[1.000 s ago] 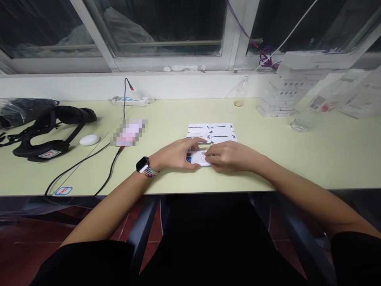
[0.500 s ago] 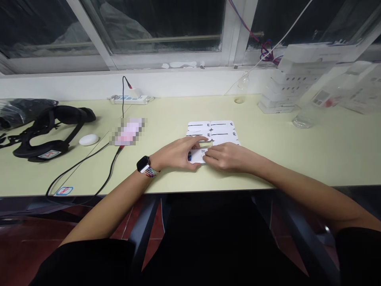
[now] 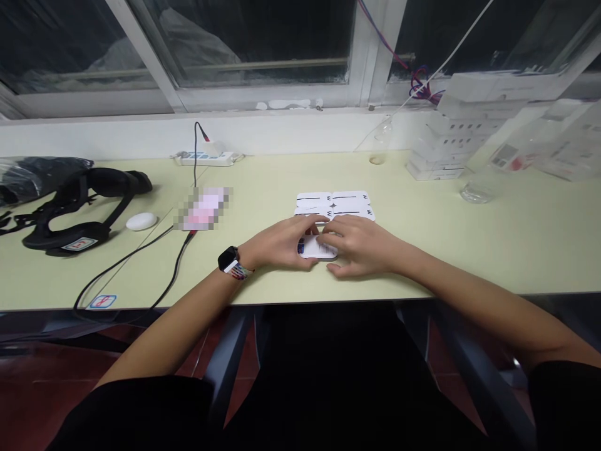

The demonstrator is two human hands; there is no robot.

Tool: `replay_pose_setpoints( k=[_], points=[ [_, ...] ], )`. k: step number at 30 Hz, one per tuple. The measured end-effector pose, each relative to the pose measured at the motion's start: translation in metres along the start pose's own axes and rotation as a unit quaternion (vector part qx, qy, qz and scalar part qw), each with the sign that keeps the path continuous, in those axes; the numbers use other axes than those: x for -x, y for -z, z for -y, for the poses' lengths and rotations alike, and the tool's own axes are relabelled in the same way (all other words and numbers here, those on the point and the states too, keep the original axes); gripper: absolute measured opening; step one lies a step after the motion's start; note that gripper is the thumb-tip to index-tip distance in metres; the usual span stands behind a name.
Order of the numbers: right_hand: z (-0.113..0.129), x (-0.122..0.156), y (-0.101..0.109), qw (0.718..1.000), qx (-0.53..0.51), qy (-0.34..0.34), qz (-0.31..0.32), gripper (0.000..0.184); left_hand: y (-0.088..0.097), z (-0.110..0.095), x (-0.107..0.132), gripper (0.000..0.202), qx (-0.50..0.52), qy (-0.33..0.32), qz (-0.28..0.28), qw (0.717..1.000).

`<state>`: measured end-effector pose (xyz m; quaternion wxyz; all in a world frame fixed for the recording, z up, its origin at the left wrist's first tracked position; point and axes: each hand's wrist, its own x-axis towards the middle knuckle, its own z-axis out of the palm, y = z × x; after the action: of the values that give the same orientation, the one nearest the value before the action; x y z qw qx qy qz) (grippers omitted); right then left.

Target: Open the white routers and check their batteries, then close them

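On the desk in front of me lies a white rounded-corner card (image 3: 318, 247) with a dark blue mark and small print. My left hand (image 3: 282, 243) grips it by the left end, thumb at the near edge and fingers at the far edge. My right hand (image 3: 359, 245) is over its right end with fingers spread, a fingertip on or just above the printed face and the thumb apart on the near side. Just beyond my hands, several white cards (image 3: 350, 199) with black lines and W-like marks lie side by side; my fingers partly cover the nearest ones.
At left are a black headset (image 3: 70, 238), a white oval object (image 3: 141, 221), a blurred-out phone (image 3: 204, 210) on a black cable and a power strip (image 3: 211, 158). White boxes (image 3: 451, 144) and a clear bottle (image 3: 476, 191) stand at right, below the window.
My right hand has loosened from a pinch at the card's right end and spread its fingers, showing more of the card. My left hand has kept its grip in nearly the same place.
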<state>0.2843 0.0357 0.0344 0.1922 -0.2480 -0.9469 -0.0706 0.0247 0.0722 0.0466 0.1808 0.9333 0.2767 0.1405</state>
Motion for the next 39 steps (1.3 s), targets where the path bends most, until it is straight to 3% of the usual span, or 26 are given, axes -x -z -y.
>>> replay_pose_setpoints(
  k=[3,7,12,16,21,23,26,28,30,32,35,39],
  points=[
    [0.001,0.001,-0.003,0.994,-0.065,-0.082,-0.012,0.039,-0.001,0.001,0.000,0.087,-0.010,-0.004,-0.002,1.000],
    [0.000,0.002,-0.006,0.977,-0.159,-0.143,-0.008,0.042,-0.001,0.003,0.000,0.088,-0.013,-0.016,-0.007,1.000],
    [-0.004,0.003,-0.008,0.984,-0.132,-0.103,-0.059,0.034,-0.001,0.002,-0.002,0.091,-0.003,-0.017,-0.009,1.000],
    [-0.010,-0.001,-0.006,0.998,-0.027,-0.034,-0.050,0.010,-0.001,0.004,-0.002,0.093,-0.003,-0.004,0.001,1.000],
    [-0.020,-0.003,0.013,0.998,0.049,-0.003,-0.034,0.033,0.002,0.003,-0.001,0.095,0.005,0.015,0.002,1.000],
    [-0.027,0.000,0.021,0.995,0.060,-0.042,-0.063,0.033,0.003,0.004,0.000,0.095,0.017,0.028,0.002,0.999],
    [-0.039,0.005,0.029,0.970,0.060,-0.202,-0.120,0.027,0.004,0.008,0.001,0.095,0.038,0.052,-0.005,0.998],
    [-0.046,0.006,0.030,0.934,0.046,-0.335,-0.113,0.024,0.004,0.011,0.003,0.096,0.044,0.057,-0.011,0.997],
    [-0.050,0.006,0.030,0.904,0.033,-0.422,-0.061,0.042,0.005,0.014,0.005,0.095,0.039,0.056,-0.014,0.998],
    [-0.050,0.004,0.031,0.893,0.011,-0.450,0.002,0.058,0.006,0.015,0.006,0.091,0.034,0.057,-0.011,0.998],
    [-0.047,0.003,0.033,0.890,-0.036,-0.449,0.068,0.061,0.008,0.014,0.005,0.088,0.041,0.070,-0.001,0.997],
    [-0.043,0.002,0.028,0.898,-0.035,-0.431,0.086,0.057,0.012,0.015,0.006,0.093,0.057,0.086,0.014,0.995]
  ],
)
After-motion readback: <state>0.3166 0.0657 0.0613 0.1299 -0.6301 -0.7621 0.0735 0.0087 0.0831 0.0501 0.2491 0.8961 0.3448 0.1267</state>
